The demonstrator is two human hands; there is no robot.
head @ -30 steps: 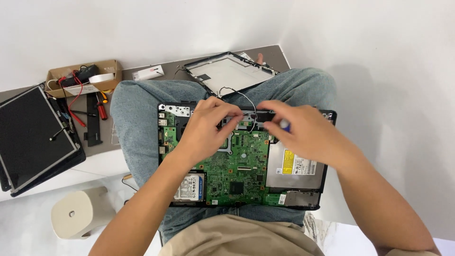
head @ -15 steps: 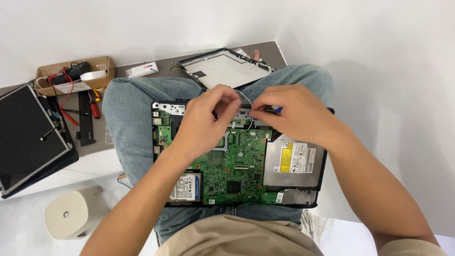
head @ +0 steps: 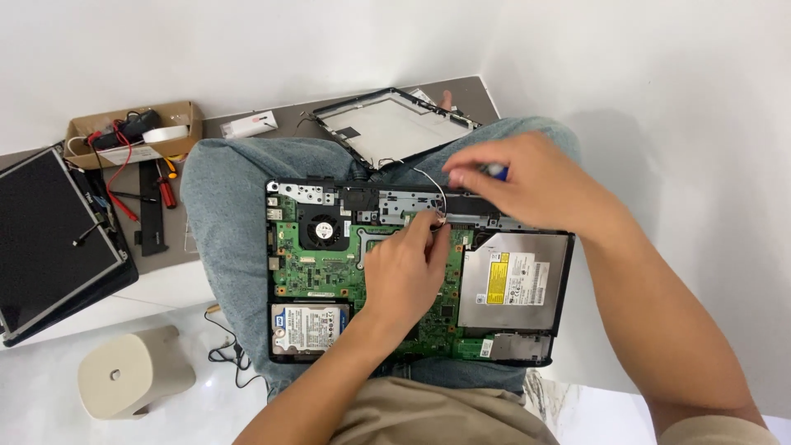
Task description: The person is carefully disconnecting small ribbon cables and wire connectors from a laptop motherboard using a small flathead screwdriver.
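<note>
While the opened laptop base [head: 412, 276] lies across our lap, our left hand [head: 409, 268] rests on its green circuit board [head: 317, 268], fingertips pinched narrow at a thin white cable [head: 435, 191]. Our right hand [head: 527, 183] hovers above, closed around a blue-tipped tool [head: 495, 171].

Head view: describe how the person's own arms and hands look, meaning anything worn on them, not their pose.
Both forearms are bare from the frame's bottom edge up. The left hand and right hand wear no gloves, and no rings, watch or wristbands show. The fingers are uncovered. At the bottom right corner, a sliver of light beige fabric may be a short sleeve's edge.
</note>
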